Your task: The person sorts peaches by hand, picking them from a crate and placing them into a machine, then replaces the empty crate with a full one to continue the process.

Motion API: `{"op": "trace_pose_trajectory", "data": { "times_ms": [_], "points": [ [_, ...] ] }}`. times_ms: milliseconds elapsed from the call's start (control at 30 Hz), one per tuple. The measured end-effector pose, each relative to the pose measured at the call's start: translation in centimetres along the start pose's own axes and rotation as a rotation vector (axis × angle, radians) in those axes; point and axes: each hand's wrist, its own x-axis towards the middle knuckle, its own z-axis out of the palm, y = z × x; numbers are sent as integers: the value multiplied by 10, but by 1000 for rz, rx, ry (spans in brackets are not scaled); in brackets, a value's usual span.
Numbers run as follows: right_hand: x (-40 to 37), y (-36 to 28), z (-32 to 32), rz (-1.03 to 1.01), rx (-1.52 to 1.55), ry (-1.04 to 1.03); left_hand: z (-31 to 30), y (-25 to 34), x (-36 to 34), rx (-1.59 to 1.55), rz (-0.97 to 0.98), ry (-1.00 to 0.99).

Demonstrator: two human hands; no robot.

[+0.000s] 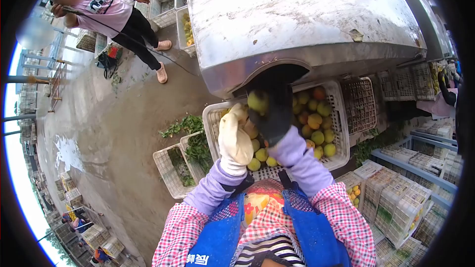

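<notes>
My left hand (234,136), in a cream work glove, reaches over the near left part of a white plastic crate (341,136) of round green, yellow and orange fruit (316,123). Its fingers are bent and smeared by motion, with a fruit (251,129) right beside them. My right hand (271,124), in a dark glove, is over the middle of the crate. A blurred green fruit (258,101) is at its fingertips, in front of the dark chute opening (277,76) of a metal machine (307,24). The dark glove partly merges with that opening.
Small crates with leaves (174,170) stand left of the fruit crate. A brown crate (359,105) adjoins its right side. Stacked fruit crates (391,200) fill the lower right beside a blue rail (410,168). A person (123,15) holding a thin hose stands at upper left on wet floor.
</notes>
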Motion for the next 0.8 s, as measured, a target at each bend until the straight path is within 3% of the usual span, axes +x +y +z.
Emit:
{"op": "trace_pose_trajectory", "data": {
  "times_ms": [33,100,167,233,300,333,367,400,433,467,500,567,667,800],
  "points": [
    [7,5,2,-23,-91,-16,4,9,0,79,43,23],
    [15,10,5,-40,-164,-65,10,17,-7,-191,-205,141],
    [30,8,4,81,-62,-114,0,3,-9,-144,-243,121],
    [45,3,1,193,137,-59,-23,-34,-14,174,-129,9],
    [36,17,-9,134,334,49,-25,-63,-13,478,-68,-163],
    [13,38,-17,72,359,-21,-29,-78,-9,693,-55,-284],
    [-10,59,-25,12,387,-92,-10,-80,-11,738,-102,-266],
    [-34,80,-31,61,275,-155,10,-81,-14,782,-150,-249],
    [-49,104,-41,198,124,-385,-14,-129,-11,992,-59,-289],
    [-64,125,-54,333,-30,-619,-1,-139,-4,1001,-214,-290],
    [-78,153,-59,373,-110,-710,17,-148,5,986,-281,-262],
    [-99,200,-65,366,-196,-757,54,-167,20,938,-318,-180],
    [-105,243,-58,309,-219,-788,100,-224,29,1300,-324,178],
    [-102,265,-40,260,-227,-804,114,-224,52,1493,-515,78]
  ]
}}
